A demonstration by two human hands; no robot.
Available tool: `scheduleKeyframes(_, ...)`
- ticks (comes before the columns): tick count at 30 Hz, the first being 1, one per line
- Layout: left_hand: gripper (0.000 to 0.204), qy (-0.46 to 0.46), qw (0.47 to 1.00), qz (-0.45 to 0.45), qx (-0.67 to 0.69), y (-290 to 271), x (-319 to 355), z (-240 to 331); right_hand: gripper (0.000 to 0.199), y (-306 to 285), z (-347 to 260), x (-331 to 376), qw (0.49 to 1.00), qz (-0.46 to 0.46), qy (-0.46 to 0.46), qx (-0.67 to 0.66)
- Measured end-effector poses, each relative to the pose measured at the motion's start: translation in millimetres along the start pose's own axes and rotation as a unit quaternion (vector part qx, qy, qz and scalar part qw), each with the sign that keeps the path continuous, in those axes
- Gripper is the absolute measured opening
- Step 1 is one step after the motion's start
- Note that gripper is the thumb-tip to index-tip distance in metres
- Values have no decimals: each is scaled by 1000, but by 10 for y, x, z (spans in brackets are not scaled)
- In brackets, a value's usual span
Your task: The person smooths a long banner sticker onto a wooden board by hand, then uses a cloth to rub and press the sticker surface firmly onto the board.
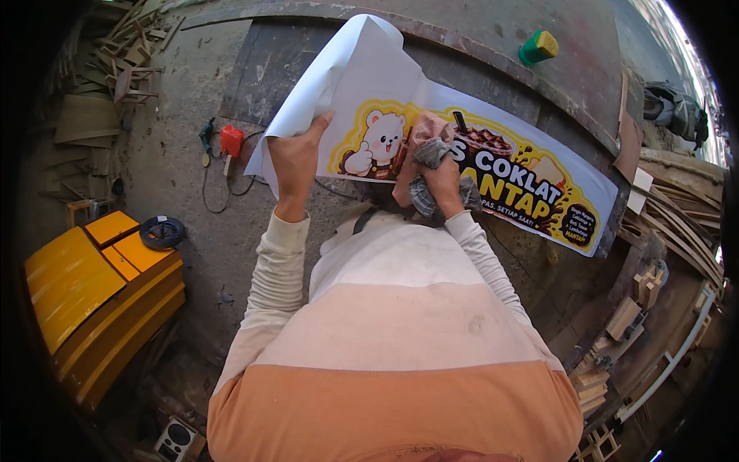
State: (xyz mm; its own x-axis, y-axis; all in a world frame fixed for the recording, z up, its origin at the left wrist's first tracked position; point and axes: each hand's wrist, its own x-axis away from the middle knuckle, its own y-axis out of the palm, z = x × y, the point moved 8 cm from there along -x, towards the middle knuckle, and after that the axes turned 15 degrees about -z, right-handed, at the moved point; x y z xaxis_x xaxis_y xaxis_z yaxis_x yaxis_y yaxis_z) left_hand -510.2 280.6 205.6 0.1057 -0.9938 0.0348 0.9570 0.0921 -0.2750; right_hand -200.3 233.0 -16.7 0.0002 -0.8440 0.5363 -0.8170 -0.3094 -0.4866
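A long printed banner [493,165] lies across a dark tabletop [539,85], running from the near left toward the far right edge. Its face is white with a yellow-bordered picture: a white cartoon bear at the left end, a dark iced drink with a straw beside it, bold white lettering on brown along the middle, and a round black patch with small yellow writing at the right end. The left end is lifted off the tabletop and curls back, showing its plain white underside.

The left hand [295,158] grips that lifted left end, fingers closed over the edge with the thumb on the back. The right hand [440,183] is closed on a grey checked rag [425,173] and presses it onto the banner just right of the bear, over the start of the lettering.

A green and yellow sponge block [537,48] sits near the far edge of the tabletop, well apart from the banner. On the floor to the left lie a red power tool [231,141] with a looping cable and a smaller green tool [206,135]. Farther left stands a stack of yellow panels [92,292] with a black wheel [162,232] resting on top. Wood offcuts [662,254] are heaped along the right side.
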Motion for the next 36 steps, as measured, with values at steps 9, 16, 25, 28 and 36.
scheduleKeyframes(9,30,2,1000,16,-5,11,52,-193,55,-758,322,95,990,104,-2,-94)
scheduleKeyframes(16,29,8,1000,16,-14,-12,-16,-167,55,-785,381,-272,994,103,-3,-45)
scheduleKeyframes(25,30,2,999,24,-20,11,-47,-246,56,-173,-337,-756,997,34,-28,57)
scheduleKeyframes(28,29,29,999,26,-24,129,-8,-208,54,-38,-495,-774,997,3,-15,73)
scheduleKeyframes(36,29,11,1000,17,-23,87,-85,-269,55,-876,463,-184,996,68,39,-32)
